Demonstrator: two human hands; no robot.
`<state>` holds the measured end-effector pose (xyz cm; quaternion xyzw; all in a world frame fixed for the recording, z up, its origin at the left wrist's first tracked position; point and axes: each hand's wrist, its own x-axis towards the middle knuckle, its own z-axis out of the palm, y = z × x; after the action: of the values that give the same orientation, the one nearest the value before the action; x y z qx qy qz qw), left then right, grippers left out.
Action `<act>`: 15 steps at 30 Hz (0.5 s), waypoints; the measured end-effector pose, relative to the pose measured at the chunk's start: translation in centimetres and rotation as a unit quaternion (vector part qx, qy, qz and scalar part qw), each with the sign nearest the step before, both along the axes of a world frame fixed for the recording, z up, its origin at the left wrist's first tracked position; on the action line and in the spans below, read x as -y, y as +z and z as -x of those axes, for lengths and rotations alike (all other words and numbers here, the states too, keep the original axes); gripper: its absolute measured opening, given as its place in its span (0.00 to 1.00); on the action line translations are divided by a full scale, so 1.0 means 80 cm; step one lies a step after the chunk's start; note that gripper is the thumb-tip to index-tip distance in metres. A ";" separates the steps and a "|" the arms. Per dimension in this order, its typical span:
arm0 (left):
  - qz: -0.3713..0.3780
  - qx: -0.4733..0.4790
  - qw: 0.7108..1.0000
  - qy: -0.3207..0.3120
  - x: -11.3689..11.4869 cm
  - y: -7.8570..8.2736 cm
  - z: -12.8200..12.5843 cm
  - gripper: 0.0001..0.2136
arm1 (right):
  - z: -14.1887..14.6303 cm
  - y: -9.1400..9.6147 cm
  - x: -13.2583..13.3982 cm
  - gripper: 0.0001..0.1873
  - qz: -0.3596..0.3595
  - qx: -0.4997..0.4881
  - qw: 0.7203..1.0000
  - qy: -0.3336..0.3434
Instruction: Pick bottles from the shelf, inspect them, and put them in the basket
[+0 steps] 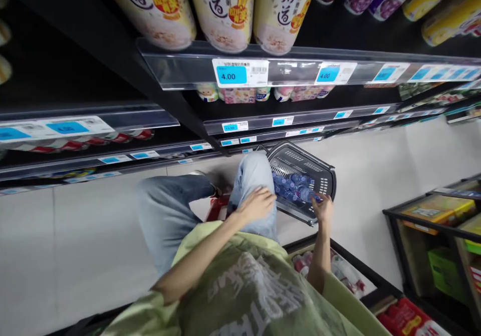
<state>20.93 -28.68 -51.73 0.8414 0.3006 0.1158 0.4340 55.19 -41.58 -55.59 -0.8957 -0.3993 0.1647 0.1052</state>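
up at 12 o'clock, price-tagged shelves (293, 70) ran right across, dark basket (317, 168) around 4 o'clock. jeans knee (256, 170) had the left hand (259, 203) resting loose and unclenched on it, right hand (323, 209) pinched a blue bottle (305, 194) inside the basket.

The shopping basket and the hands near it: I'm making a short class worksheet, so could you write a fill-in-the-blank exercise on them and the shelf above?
1. The hand resting on the jeans is the person's ____ one.
2. The other hand reaches to the basket, whose contents are mostly ____ in colour.
3. Large cream containers on the upper shelf number ____.
4. The largest-looking price tag below them reads ____.

Missing words: left; blue; three; 4.00
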 end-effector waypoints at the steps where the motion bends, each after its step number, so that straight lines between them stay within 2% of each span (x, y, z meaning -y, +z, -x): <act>1: -0.029 -0.007 0.999 -0.019 -0.028 -0.006 -0.014 0.08 | -0.001 -0.001 -0.006 0.29 0.000 -0.008 1.000 -0.007; 4: -0.063 -0.040 0.996 -0.037 -0.106 -0.029 -0.056 0.04 | -0.004 -0.002 -0.030 0.27 -0.009 -0.007 1.000 -0.025; 7: -0.077 -0.099 0.992 0.034 -0.147 -0.048 -0.090 0.04 | -0.008 -0.006 -0.054 0.23 -0.011 -0.012 0.999 -0.030; 11: -0.095 -0.109 0.983 0.115 -0.152 -0.058 -0.111 0.05 | -0.015 -0.027 -0.089 0.20 0.000 -0.027 0.999 -0.028; 15: -0.081 -0.081 0.978 0.176 -0.149 -0.059 -0.112 0.07 | -0.024 -0.068 -0.130 0.17 0.017 -0.053 0.997 -0.045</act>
<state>29.90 -16.74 -56.43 0.8143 0.4674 0.1461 0.3115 57.09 -31.16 -61.02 -0.9044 -0.3499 0.2134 0.1187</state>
